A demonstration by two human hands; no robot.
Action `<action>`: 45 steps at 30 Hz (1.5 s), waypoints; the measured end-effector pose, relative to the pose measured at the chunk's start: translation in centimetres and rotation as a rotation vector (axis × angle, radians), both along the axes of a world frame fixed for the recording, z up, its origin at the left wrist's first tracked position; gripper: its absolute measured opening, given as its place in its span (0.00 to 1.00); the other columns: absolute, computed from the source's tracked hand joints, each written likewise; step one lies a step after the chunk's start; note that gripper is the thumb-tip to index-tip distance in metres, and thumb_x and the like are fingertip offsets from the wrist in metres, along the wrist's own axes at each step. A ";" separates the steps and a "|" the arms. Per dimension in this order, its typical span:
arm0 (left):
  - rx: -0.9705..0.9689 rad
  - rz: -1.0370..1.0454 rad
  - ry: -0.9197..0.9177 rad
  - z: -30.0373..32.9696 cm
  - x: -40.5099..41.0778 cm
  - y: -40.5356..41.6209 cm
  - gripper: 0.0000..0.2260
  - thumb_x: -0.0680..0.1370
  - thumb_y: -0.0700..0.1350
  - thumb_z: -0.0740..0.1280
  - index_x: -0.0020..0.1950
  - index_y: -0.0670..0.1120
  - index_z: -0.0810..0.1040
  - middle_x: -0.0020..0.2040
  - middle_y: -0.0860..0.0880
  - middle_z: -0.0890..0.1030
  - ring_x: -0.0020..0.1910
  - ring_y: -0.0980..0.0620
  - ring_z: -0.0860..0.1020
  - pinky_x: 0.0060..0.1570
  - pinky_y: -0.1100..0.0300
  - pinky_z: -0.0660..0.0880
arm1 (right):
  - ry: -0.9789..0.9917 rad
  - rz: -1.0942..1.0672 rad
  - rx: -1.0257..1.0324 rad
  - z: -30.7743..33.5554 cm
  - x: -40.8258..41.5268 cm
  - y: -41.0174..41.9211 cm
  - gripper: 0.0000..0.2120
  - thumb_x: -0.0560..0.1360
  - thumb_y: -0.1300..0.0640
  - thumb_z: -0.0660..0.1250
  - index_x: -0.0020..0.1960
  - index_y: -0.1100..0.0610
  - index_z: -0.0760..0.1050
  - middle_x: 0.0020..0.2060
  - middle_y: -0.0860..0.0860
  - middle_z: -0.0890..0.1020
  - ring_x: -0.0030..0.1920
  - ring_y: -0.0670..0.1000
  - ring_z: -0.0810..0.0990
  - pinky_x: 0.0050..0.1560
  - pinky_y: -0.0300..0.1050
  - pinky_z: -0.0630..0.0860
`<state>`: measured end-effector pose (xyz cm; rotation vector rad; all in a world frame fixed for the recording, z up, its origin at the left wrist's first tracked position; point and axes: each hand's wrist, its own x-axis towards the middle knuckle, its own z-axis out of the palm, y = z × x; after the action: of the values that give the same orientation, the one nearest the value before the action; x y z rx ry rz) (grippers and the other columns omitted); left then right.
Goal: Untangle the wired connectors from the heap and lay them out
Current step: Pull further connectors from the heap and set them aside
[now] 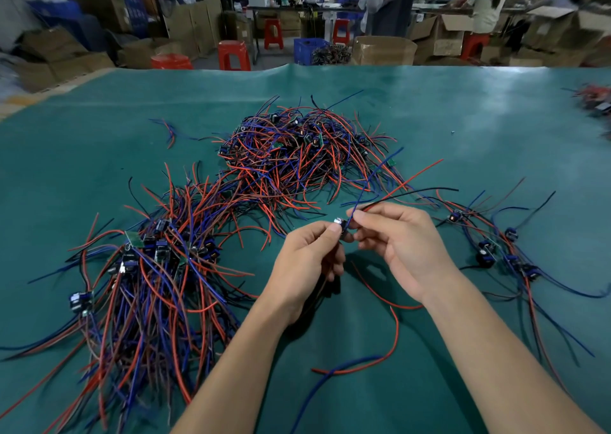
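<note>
A tangled heap (297,156) of red, blue and black wired connectors lies at the middle of the green mat. My left hand (305,261) pinches one small connector (341,224) just above the mat, nearer to me than the heap. My right hand (396,245) pinches that connector's wires right beside it; a blue, a red and a black wire run up and to the right from my fingers. More of its red and blue wires (380,351) trail down between my forearms. A laid-out bundle (158,268) lies to the left.
A short row of connectors (496,248) with long wires lies to the right. The green mat (463,119) covers the whole table. Another small pile (595,99) sits at the far right edge. Red stools (233,55), cartons and people stand beyond the table.
</note>
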<state>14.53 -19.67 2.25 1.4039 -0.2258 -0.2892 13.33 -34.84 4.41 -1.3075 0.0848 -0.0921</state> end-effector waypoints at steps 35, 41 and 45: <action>-0.107 0.039 -0.029 -1.1 0.7 0.0 0.09 0.77 0.31 0.66 0.55 0.40 0.79 0.38 0.47 0.83 0.35 0.53 0.80 0.36 0.64 0.77 | -0.199 -0.090 -0.301 -0.8 0.0 0.7 0.10 0.67 0.70 0.78 0.39 0.55 0.87 0.38 0.55 0.87 0.40 0.52 0.86 0.44 0.42 0.81; -0.032 0.076 -0.001 -1.1 0.7 -0.1 0.07 0.80 0.34 0.64 0.47 0.43 0.80 0.32 0.46 0.80 0.31 0.51 0.78 0.33 0.64 0.75 | -0.155 -0.160 -0.199 -0.9 0.2 0.1 0.09 0.69 0.68 0.77 0.39 0.55 0.87 0.36 0.53 0.87 0.35 0.47 0.81 0.35 0.38 0.75; 0.016 0.069 -0.065 -1.3 0.5 0.0 0.10 0.82 0.42 0.65 0.43 0.46 0.82 0.26 0.50 0.68 0.23 0.54 0.63 0.23 0.67 0.59 | -0.152 -0.156 -0.208 -0.9 0.2 0.1 0.07 0.70 0.67 0.78 0.43 0.56 0.87 0.35 0.54 0.86 0.33 0.48 0.79 0.35 0.38 0.75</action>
<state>15.00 -19.69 0.97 1.4356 -0.2284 -0.1884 13.52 -34.77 3.48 -1.4953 0.0478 -0.3402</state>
